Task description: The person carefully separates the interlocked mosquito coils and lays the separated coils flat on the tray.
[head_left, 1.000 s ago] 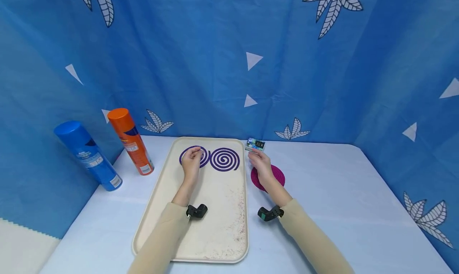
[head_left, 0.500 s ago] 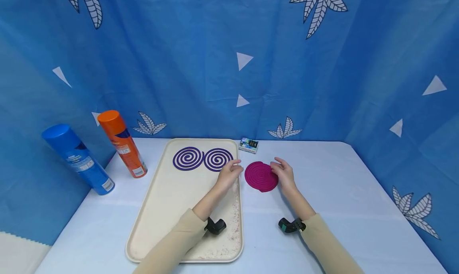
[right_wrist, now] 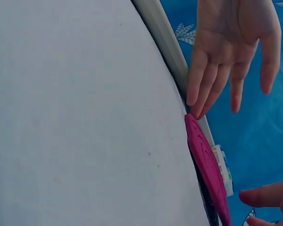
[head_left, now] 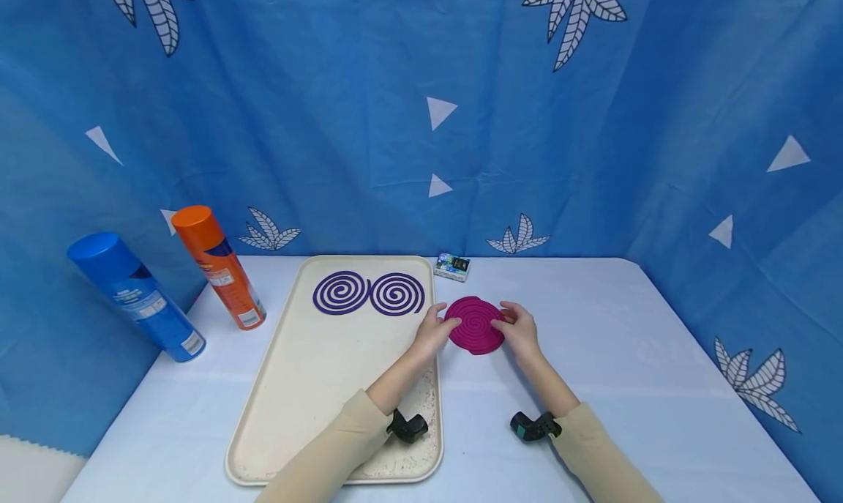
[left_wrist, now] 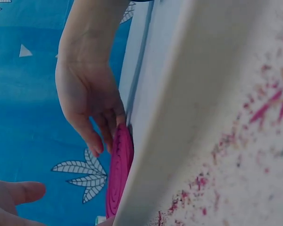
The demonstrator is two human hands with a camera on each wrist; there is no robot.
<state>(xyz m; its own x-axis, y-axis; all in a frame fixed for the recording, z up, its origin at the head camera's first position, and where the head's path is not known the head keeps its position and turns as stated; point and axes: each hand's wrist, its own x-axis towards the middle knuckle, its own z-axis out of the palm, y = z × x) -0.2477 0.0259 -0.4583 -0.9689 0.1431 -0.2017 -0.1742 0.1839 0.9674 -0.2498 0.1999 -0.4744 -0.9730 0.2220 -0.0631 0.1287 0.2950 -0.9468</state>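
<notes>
— How's your grip?
— Slack. My left hand (head_left: 429, 333) and right hand (head_left: 517, 329) flank a thin, round, matte magenta spiral coil (head_left: 476, 326), fingers relaxed at its sides, thumbs over its face; I see no firm pinch. In the head view it lies on the white table (head_left: 626, 342), just right of the cream rectangular tray (head_left: 329, 386) with rounded corners. Two dark purple spiral coils (head_left: 340, 293) (head_left: 397, 293) lie near that tray's far end.
— What worries you there?
— The magenta outline is uneven, so I suspect more than one coil, nested or stacked. Lifted by one rim only, they could slide apart.
— And from the left wrist?
— I see it nearly edge-on, my right fingertips at its rim. Magenta crumbs (left_wrist: 203, 183) dot the tray, so I judge the stuff brittle. Squeezing inward from both sides could snap a ring.
— The right wrist?
— My left fingertips are at the far rim, though I can't tell whether they touch. A right-hand digit stands clear of the coil. Were I to raise one side first, it could tilt and knock the tray's lip.
</notes>
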